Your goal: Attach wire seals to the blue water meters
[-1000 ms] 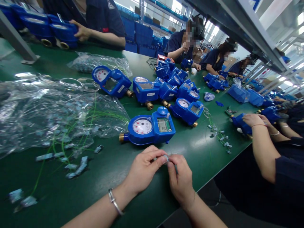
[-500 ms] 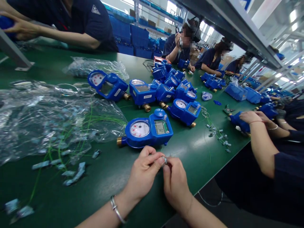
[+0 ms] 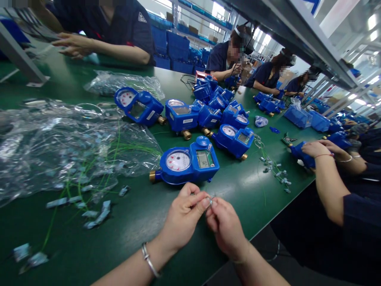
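My left hand (image 3: 181,218) pinches a small pale-blue seal (image 3: 211,201) between thumb and forefinger. The fingertips of my right hand (image 3: 228,226) are closed at the seal's other side, the remaining fingers curled in. Most of the seal is covered by the fingers, and whether a wire runs from it is hard to see. Just beyond both hands lies a blue water meter (image 3: 193,174) with a round dial, a small lit display and a brass end pointing left. Neither hand is seen gripping the meter.
On the left lies a clear plastic bag (image 3: 59,147) with green-wired seals (image 3: 98,214) spilling out. Several blue meters (image 3: 181,117) stand behind. More seals (image 3: 276,172) and pliers (image 3: 288,139) lie to the right, near a co-worker's hands (image 3: 317,149). A metal shelf beam (image 3: 309,35) runs overhead.
My right hand's fingers have curled in more around the seal, while my left keeps its pinch. The co-worker's hand at upper left has moved off a blue item. The view has shifted slightly.
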`<state>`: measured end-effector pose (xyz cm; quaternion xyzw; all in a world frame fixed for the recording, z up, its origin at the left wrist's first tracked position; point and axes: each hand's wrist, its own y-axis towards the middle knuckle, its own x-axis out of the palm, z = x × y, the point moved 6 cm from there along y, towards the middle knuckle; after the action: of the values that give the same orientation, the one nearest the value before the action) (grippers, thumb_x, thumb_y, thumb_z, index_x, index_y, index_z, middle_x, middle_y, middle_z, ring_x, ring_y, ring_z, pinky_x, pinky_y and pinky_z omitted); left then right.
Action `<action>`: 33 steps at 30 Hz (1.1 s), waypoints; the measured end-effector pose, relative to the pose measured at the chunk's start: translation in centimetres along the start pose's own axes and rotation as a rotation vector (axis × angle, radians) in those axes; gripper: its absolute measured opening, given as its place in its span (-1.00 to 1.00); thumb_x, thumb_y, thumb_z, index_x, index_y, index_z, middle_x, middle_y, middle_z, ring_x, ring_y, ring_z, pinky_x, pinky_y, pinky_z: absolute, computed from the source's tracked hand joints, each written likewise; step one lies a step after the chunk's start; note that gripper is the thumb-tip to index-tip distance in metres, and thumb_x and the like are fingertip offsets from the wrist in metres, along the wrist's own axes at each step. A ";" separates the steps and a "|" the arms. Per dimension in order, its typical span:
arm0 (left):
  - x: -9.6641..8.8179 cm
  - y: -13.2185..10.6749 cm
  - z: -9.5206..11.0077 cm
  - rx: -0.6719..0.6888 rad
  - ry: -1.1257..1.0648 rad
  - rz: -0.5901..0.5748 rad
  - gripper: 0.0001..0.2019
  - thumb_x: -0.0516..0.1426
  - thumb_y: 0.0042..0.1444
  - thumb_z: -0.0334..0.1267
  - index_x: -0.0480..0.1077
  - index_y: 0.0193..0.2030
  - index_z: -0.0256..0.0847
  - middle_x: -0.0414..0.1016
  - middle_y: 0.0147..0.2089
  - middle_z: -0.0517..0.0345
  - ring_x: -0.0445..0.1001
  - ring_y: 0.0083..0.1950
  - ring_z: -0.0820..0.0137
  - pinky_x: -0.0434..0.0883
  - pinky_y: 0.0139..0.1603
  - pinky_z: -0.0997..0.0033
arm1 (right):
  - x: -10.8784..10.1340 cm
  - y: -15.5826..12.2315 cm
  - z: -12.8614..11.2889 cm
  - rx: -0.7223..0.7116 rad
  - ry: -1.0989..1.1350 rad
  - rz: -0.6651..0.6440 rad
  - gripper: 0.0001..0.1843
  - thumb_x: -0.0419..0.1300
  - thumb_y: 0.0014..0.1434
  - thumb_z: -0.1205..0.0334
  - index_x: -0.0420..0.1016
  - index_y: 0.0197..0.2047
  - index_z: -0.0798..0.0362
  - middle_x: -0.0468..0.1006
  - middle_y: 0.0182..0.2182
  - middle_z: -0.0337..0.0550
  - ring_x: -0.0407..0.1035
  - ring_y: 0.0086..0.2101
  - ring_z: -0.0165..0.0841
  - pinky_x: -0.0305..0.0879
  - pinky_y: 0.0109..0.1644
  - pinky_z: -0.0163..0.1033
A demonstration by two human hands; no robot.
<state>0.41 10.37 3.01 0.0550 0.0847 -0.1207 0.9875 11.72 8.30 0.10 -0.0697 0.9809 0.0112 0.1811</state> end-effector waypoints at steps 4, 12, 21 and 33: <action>-0.2 0.1 -0.3 -0.013 0.011 0.022 -0.76 0.04 0.17 -0.19 0.47 -0.40 -0.20 0.19 -0.28 0.17 0.28 -0.22 0.45 0.26 -0.18 0.50 | 0.0 0.0 -0.2 0.021 0.019 -0.003 -0.68 -0.19 0.25 0.13 0.29 -0.35 0.07 0.27 -0.63 -0.25 0.18 -0.58 -0.41 0.18 -0.44 -0.27; -0.1 0.3 -0.2 0.004 0.011 0.002 -0.77 0.04 0.17 -0.20 0.46 -0.40 -0.19 0.19 -0.29 0.17 0.28 -0.23 0.44 0.25 -0.18 0.48 | 0.2 0.3 0.4 0.137 0.219 -0.104 -0.71 -0.18 0.23 0.11 0.23 -0.39 0.04 0.04 -0.72 -0.39 -0.02 -0.69 -0.47 0.06 -0.59 -0.34; -0.1 0.4 -0.4 -0.016 0.002 -0.011 -0.78 0.04 0.17 -0.17 0.48 -0.28 -0.16 0.22 -0.27 0.17 0.29 -0.20 0.43 0.25 -0.13 0.46 | -0.9 -0.3 -1.5 -0.228 -0.280 0.156 -0.72 -0.09 0.21 0.17 0.36 -0.17 0.11 0.41 -0.30 0.00 0.24 -0.26 -0.28 0.14 -0.09 -0.08; -1.3 -0.1 -0.4 -0.061 0.183 0.090 -0.75 0.06 0.12 -0.09 0.47 -0.27 -0.18 0.34 -0.31 0.16 0.34 -0.26 0.40 0.27 -0.23 0.47 | -0.9 0.7 -0.8 0.016 0.100 -0.082 -0.67 -0.16 0.25 0.13 0.24 -0.45 0.07 0.21 -0.66 -0.31 0.11 -0.60 -0.48 0.07 -0.45 -0.33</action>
<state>-0.95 10.59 2.82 0.0393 0.1757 -0.0682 0.9813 12.10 9.10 1.19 -0.1088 0.9852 -0.0076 0.1325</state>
